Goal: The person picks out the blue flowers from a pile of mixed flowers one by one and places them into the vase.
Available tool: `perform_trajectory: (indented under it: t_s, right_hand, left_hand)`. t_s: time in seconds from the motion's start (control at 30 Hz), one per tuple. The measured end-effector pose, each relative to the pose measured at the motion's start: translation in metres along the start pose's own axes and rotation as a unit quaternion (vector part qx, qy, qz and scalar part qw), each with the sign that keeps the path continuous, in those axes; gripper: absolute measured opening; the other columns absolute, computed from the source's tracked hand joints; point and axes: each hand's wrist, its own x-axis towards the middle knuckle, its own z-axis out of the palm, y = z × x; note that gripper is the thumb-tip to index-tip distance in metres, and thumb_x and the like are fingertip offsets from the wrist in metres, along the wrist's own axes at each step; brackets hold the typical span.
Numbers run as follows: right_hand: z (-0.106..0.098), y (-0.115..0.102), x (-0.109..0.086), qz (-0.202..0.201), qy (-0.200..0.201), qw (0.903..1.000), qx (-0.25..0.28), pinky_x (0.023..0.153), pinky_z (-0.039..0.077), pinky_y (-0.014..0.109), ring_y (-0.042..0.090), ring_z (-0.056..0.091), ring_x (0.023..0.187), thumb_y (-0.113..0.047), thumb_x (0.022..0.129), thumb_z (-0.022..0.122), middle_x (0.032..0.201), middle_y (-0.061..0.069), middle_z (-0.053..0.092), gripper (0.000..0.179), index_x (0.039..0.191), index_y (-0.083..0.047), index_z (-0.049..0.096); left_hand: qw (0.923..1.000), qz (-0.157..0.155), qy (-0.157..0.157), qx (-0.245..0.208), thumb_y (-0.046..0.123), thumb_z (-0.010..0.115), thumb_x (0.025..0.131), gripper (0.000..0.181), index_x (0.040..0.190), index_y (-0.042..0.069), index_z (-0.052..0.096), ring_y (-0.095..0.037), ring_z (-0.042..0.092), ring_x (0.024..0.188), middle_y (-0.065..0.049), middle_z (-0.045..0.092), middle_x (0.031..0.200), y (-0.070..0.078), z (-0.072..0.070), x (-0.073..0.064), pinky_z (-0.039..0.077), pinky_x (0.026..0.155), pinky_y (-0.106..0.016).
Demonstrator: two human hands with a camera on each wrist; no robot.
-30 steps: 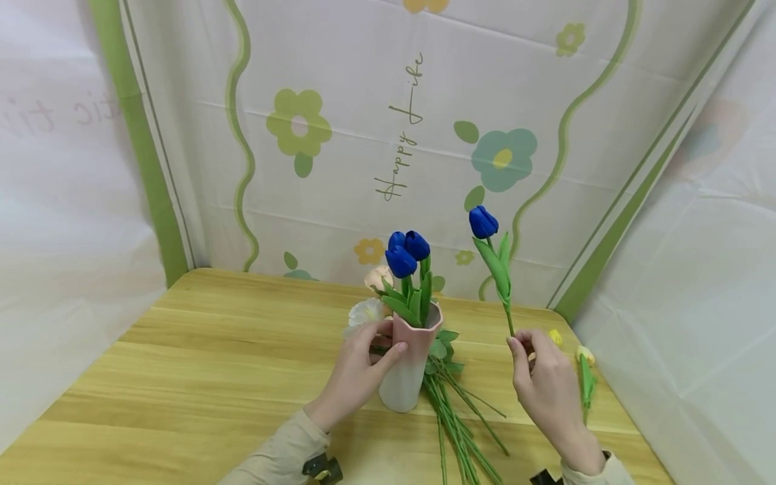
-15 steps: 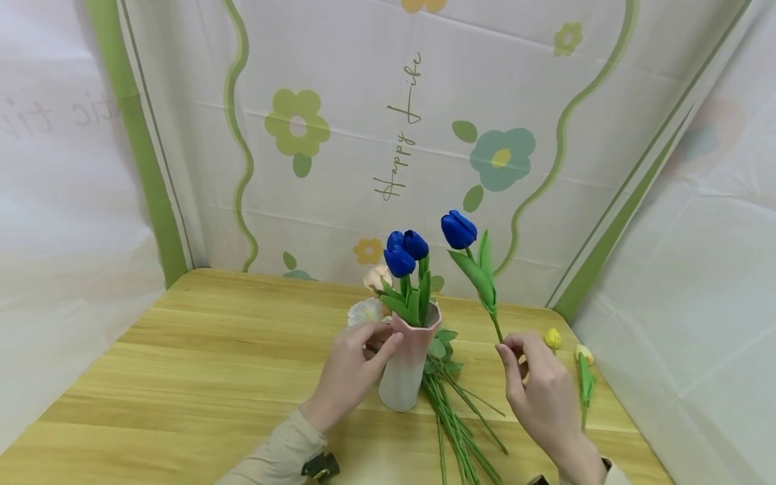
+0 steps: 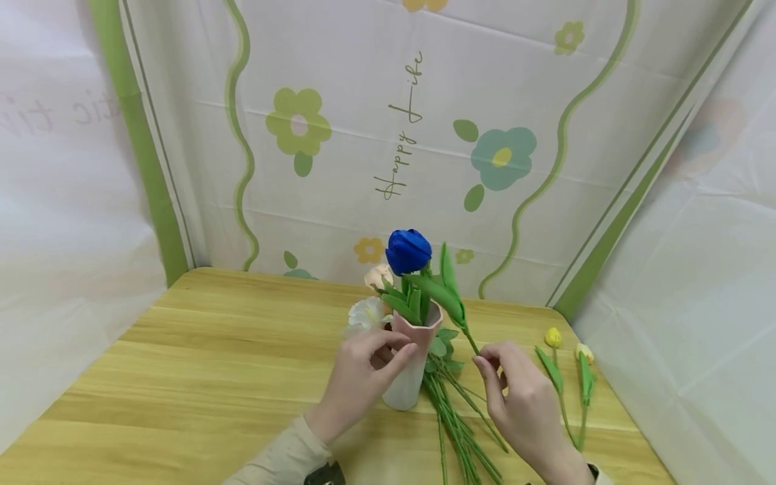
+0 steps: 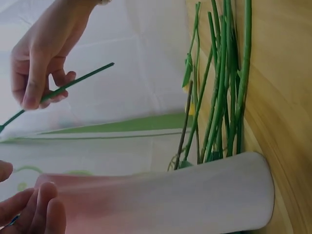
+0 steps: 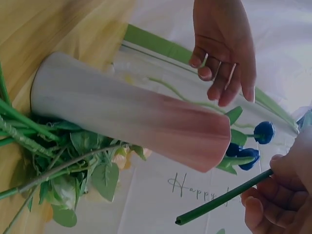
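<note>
A pink-and-white vase point(image 3: 405, 384) stands upright on the wooden table. Several blue tulips point(image 5: 264, 132) are in it, mostly hidden in the head view behind the bloom of another. That other blue tulip point(image 3: 445, 296) is pinched low on its stem by my right hand point(image 3: 524, 401), to the right of the vase. Its free stem end point(image 5: 195, 214) points past the vase mouth in the right wrist view. My left hand point(image 3: 358, 374) hovers left of the vase, fingers loosely bent. A gap shows between this hand and the vase in the right wrist view.
Long green stems point(image 3: 455, 424) lie right of the vase. Behind it are a white flower point(image 3: 366, 312) and a peach flower point(image 3: 378, 277). A yellow tulip point(image 3: 552, 337) and a pale tulip point(image 3: 585, 353) lie near the table's right edge. A printed curtain point(image 3: 345, 195) hangs behind.
My right hand has moved left with the blue tulip, whose bloom now overlaps those in the vase. My left hand has come off the vase rim.
</note>
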Motion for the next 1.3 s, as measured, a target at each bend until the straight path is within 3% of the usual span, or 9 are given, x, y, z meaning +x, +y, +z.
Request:
perform_trajectory:
  t_s: [0.23,0.53,1.07,1.3]
  right_hand:
    - [0.009,-0.012,0.000,-0.015,-0.020,0.9996,0.010,0.051,0.043,0.013,0.004,0.051,0.062,-0.027,0.106,0.048,0.081,-0.004,0.056,0.031,0.089,-0.004,0.061]
    - [0.019,-0.020,-0.002,-0.036,-0.030,0.9988,0.016,0.051,0.042,0.012,0.004,0.051,0.062,-0.026,0.106,0.046,0.081,-0.002,0.056,0.033,0.088,-0.003,0.061]
    - [0.028,-0.029,-0.007,-0.033,-0.040,0.9979,0.039,0.056,0.045,0.012,0.004,0.053,0.067,-0.025,0.107,0.045,0.083,-0.004,0.055,0.033,0.089,-0.004,0.062]
    - [0.028,-0.031,-0.008,-0.034,-0.041,0.9978,0.040,0.056,0.046,0.013,0.004,0.054,0.067,-0.025,0.107,0.045,0.083,-0.003,0.057,0.033,0.090,-0.004,0.063]
  left_hand:
    - [0.9989,0.022,-0.019,-0.037,0.015,0.075,0.090,0.007,0.096,0.012,0.074,-0.007,0.062,0.066,0.005,0.070,0.088,0.006,0.004,-0.003,0.053,0.055,-0.023]
    - [0.9938,-0.001,-0.042,-0.103,0.010,0.075,0.088,0.011,0.099,0.009,0.075,-0.007,0.064,0.064,0.000,0.071,0.092,0.013,0.009,-0.006,0.054,0.053,-0.027]
    - [0.9926,-0.003,-0.040,-0.115,0.007,0.074,0.088,0.008,0.095,0.009,0.074,-0.009,0.062,0.056,-0.001,0.070,0.084,0.018,0.013,-0.008,0.053,0.049,-0.026]
    - [0.9932,0.005,-0.034,-0.111,-0.001,0.073,0.087,0.007,0.092,0.003,0.074,-0.013,0.062,0.055,-0.005,0.070,0.083,0.038,0.006,-0.004,0.053,0.049,-0.026]
